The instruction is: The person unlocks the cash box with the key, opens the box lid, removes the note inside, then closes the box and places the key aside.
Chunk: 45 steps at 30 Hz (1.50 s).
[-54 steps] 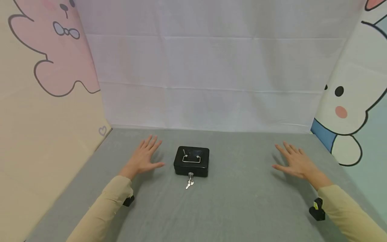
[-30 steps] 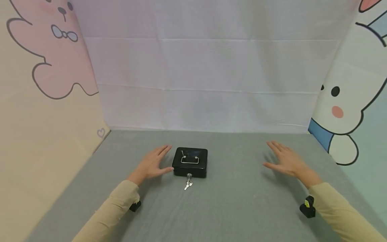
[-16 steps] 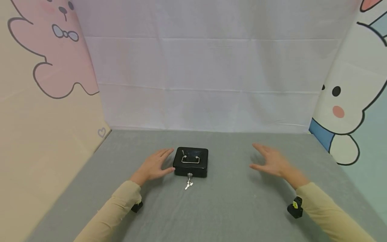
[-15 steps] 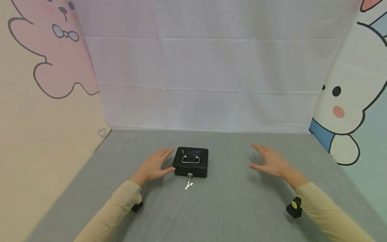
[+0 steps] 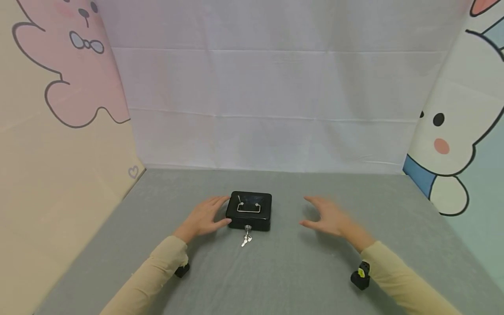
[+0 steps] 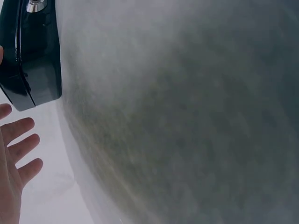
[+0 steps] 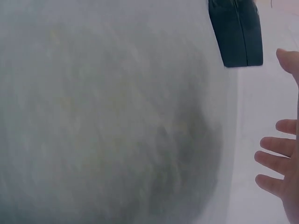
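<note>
A small black cash box (image 5: pixel 253 222) with a wire handle (image 5: pixel 249 211) folded on its lid sits on the grey cloth-covered table. Two or so silver keys (image 5: pixel 246 240) hang from the lock on its front side. My left hand (image 5: pixel 202 218) is at the box's left side, thumb and fingertips right at its edge, fingers spread. In the left wrist view the left fingers (image 6: pixel 21 148) stand apart beside the box's end. My right hand (image 5: pixel 328 217) hovers to the right of the box with a gap between, thumb and fingers parted, holding nothing.
Grey cloth (image 5: pixel 275 275) covers the table. A white cloth wall (image 5: pixel 271 87) rises at its back edge. Side panels carry a pink cartoon animal (image 5: pixel 82 74) on the left and a white one (image 5: pixel 453 122) on the right. Each wrist wears a black camera.
My right hand has swept left toward the box from the table's right side. My left hand has moved right, up to the box's left side. The box has stayed in place.
</note>
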### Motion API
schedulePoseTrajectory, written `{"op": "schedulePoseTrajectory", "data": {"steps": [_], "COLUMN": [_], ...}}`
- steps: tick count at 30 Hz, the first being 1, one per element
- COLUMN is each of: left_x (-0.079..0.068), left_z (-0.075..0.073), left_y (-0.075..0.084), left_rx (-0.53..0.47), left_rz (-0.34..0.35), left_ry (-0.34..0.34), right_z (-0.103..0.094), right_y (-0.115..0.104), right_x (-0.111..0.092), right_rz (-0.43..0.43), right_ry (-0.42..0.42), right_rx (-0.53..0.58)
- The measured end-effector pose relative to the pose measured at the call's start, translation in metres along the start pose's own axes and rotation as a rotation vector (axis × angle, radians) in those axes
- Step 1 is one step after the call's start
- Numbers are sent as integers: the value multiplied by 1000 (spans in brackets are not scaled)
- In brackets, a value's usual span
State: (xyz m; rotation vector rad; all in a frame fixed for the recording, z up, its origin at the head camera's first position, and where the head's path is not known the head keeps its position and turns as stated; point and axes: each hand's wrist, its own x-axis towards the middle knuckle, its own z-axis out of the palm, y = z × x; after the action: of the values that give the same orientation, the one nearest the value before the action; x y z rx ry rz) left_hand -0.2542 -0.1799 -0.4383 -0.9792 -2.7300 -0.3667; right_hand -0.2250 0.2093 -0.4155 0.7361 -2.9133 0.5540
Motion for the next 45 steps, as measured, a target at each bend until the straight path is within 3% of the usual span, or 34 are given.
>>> {"op": "schedulePoseTrajectory", "data": {"steps": [13, 24, 37, 45], "left_x": [1, 3, 6, 5], "left_z": [4, 1, 1, -1], "left_y": [1, 4, 6, 7], "left_rx": [9, 22, 17, 6], "left_rz": [3, -15, -26, -44], "left_ry": [4, -5, 4, -10], "right_z": [34, 54, 79, 91], "right_y": [-42, -85, -123, -139], "right_x": [1, 0, 16, 27], "right_rz": [13, 76, 98, 153], "right_ry": [87, 108, 116, 170], "right_rx": [200, 329, 429, 434]}}
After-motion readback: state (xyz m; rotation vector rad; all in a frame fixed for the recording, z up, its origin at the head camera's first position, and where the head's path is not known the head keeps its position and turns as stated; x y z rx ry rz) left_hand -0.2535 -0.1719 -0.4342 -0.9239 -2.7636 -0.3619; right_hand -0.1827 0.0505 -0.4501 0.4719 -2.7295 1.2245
